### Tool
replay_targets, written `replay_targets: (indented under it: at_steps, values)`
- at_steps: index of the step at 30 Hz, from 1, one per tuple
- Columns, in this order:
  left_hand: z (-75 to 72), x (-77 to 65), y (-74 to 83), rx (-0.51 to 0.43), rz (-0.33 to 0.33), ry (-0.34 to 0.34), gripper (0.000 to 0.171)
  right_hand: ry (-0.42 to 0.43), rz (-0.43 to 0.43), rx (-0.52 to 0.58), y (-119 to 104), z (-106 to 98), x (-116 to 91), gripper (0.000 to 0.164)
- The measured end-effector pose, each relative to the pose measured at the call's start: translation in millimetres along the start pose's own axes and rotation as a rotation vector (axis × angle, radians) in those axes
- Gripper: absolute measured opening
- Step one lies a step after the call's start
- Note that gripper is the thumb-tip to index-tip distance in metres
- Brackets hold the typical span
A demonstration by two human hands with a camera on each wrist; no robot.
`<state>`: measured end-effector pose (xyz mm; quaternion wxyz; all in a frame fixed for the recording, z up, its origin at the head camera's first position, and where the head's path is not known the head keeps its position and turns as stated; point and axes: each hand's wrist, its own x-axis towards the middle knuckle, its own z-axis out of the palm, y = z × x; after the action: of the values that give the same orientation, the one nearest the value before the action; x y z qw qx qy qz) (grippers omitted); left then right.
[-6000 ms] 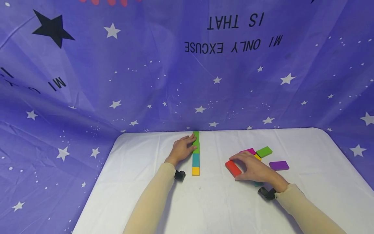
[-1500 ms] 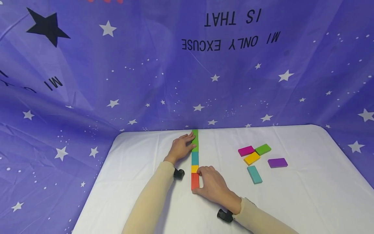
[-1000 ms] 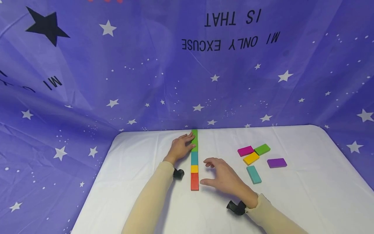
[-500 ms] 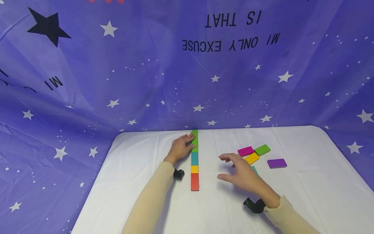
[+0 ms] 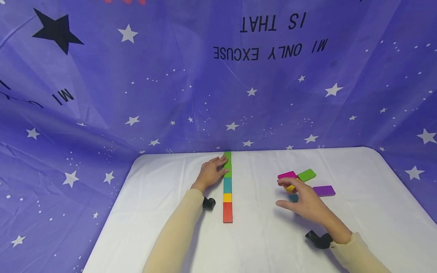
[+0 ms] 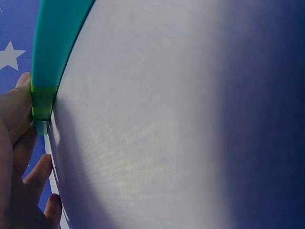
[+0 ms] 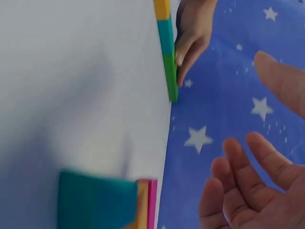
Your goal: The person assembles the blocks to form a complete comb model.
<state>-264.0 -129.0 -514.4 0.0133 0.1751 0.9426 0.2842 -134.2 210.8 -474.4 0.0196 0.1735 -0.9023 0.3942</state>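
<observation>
In the head view, a straight row of flat coloured blocks runs from the table's far edge toward me: green point(image 5: 228, 164), teal point(image 5: 227, 185), yellow point(image 5: 227, 197) and red point(image 5: 227, 212). My left hand point(image 5: 209, 173) rests along the left side of the green part, thumb and fingertips touching it. Well to the right, my right hand point(image 5: 305, 199) hovers with thumb and fingers spread, holding nothing. Beneath it lie a second yellow block point(image 5: 290, 189) and a second teal block point(image 5: 293, 198), both partly hidden. That teal block point(image 7: 95, 200) looms close in the right wrist view.
Beyond the right hand lie a magenta block point(image 5: 286, 174) and another green block point(image 5: 307, 174). A purple block point(image 5: 324, 190) is to its right. The white-covered table point(image 5: 170, 235) meets a purple star-printed cloth point(image 5: 191, 94) at the back.
The right hand carried the red block from the loose group to the row's near end and let go. It has since moved back right over the loose blocks. The left hand has stayed put.
</observation>
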Motion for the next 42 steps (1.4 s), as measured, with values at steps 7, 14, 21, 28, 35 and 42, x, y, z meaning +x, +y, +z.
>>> replay_targets:
  at_steps: [7, 14, 21, 28, 35, 42]
  values:
    - [0.2, 1.3, -1.3, 0.012, 0.002, -0.008, 0.050, 0.017, 0.048, -0.005, 20.2, -14.7, -10.4, 0.061]
    - [1.6, 1.6, -3.2, 0.010, 0.000, -0.003, 0.050, 0.025, -0.002, -0.018, 37.5, -22.0, -18.1, 0.057]
    - [1.7, 1.3, -3.0, 0.003, -0.010, -0.004, 0.050, 0.000, -0.013, -0.062, 47.6, -22.2, -24.3, 0.062]
    - [0.8, 1.4, -3.0, 0.004, -0.008, -0.011, 0.051, -0.025, 0.017, -0.121, 55.5, -18.0, -28.4, 0.067]
    - [0.6, 1.5, -2.8, 0.005, -0.004, -0.010, 0.051, -0.075, 0.046, -0.121, 59.1, -15.4, -30.1, 0.074]
    - [1.1, 2.4, -3.8, 0.013, -0.001, -0.011, 0.051, -0.117, 0.078, -0.088, 62.5, -14.2, -30.7, 0.078]
